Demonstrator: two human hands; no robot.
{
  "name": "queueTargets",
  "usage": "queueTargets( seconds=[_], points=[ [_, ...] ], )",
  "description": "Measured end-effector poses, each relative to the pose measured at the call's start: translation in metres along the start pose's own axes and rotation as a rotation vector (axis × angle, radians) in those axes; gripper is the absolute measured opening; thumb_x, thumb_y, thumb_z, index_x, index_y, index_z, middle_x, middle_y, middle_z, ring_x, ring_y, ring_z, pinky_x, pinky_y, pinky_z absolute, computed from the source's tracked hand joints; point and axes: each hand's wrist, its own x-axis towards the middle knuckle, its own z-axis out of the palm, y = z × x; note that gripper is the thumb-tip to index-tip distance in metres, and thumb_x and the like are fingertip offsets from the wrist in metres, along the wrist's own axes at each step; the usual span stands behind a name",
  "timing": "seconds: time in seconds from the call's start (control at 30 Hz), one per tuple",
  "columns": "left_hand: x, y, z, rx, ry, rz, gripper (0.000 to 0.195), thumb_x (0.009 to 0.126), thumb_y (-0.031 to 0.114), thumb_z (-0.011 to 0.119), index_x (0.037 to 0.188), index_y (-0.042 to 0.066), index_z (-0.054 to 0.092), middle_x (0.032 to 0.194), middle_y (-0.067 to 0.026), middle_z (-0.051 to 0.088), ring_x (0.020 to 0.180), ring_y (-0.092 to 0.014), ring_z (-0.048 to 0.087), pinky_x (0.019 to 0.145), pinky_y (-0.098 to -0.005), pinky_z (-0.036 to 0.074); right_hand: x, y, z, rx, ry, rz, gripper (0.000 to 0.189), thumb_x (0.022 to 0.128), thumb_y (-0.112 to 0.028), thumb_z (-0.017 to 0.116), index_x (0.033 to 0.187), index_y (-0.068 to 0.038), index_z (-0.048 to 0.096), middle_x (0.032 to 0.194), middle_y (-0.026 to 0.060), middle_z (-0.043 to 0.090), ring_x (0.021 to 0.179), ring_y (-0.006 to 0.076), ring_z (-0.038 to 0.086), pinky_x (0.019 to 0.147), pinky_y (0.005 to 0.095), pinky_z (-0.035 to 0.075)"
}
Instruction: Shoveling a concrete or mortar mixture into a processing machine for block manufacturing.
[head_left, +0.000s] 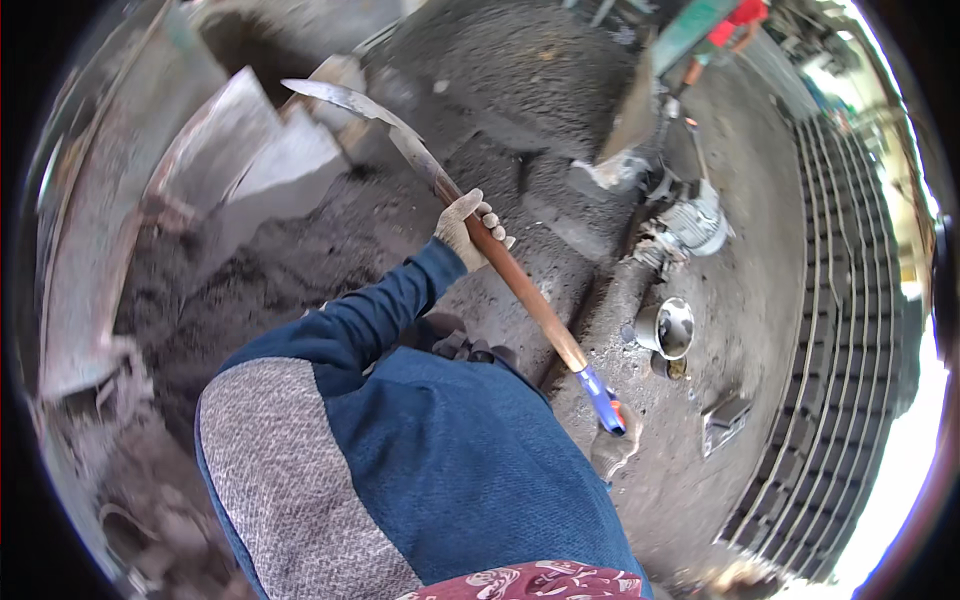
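Note:
A shovel with a wooden shaft (525, 289) runs slantwise across the middle, its metal blade (337, 96) raised at the upper left and seen nearly edge-on. My left hand (469, 229), in a pale knit glove, grips the shaft below the blade's socket. At the far end, my right hand (616, 442), also gloved, is closed around the blue and orange handle grip (600, 401). Dark, loose, damp-looking material (277, 277) lies under and left of the shaft. Whether the blade carries anything cannot be told.
Metal plates (217, 139) stand at the upper left. To the right are a motor (694, 225), a metal bucket (675, 328) and a low ledge. Stacked dark blocks (817, 352) line the far right with long rods. A person in red (739, 22) stands at the top right.

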Motion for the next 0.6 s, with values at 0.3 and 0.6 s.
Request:
queueTargets(
  seconds=[0.3, 0.6],
  points=[
    [0.013, 0.043, -0.067, -0.409, 0.352, 0.194, 0.031, 0.086, 0.027, 0.062, 0.063, 0.010, 0.050, 0.058, -0.0027, 0.050, 0.060, -0.023, 0.052, 0.094, -0.0475, 0.041, 0.177, -0.218, 0.039, 0.106, -0.165, -1.016, 0.011, 0.072, -0.001, 0.064, 0.080, -0.004, 0.057, 0.081, 0.0103, 0.063, 0.078, 0.0275, 0.064, 0.079, 0.0459, 0.051],
    [0.016, 0.164, -0.071, -0.433, 0.297, 0.323, 0.029, 0.082, 0.026, 0.064, 0.063, 0.011, 0.049, 0.060, -0.0041, 0.050, 0.060, -0.024, 0.051, 0.083, -0.0466, 0.046, 0.175, -0.384, 0.207, 0.158, -0.608, -1.537, 0.016, 0.070, -0.017, 0.068, 0.077, -0.014, 0.054, 0.074, 0.0013, 0.057, 0.069, 0.0203, 0.058, 0.075, 0.0408, 0.046]
  ],
)
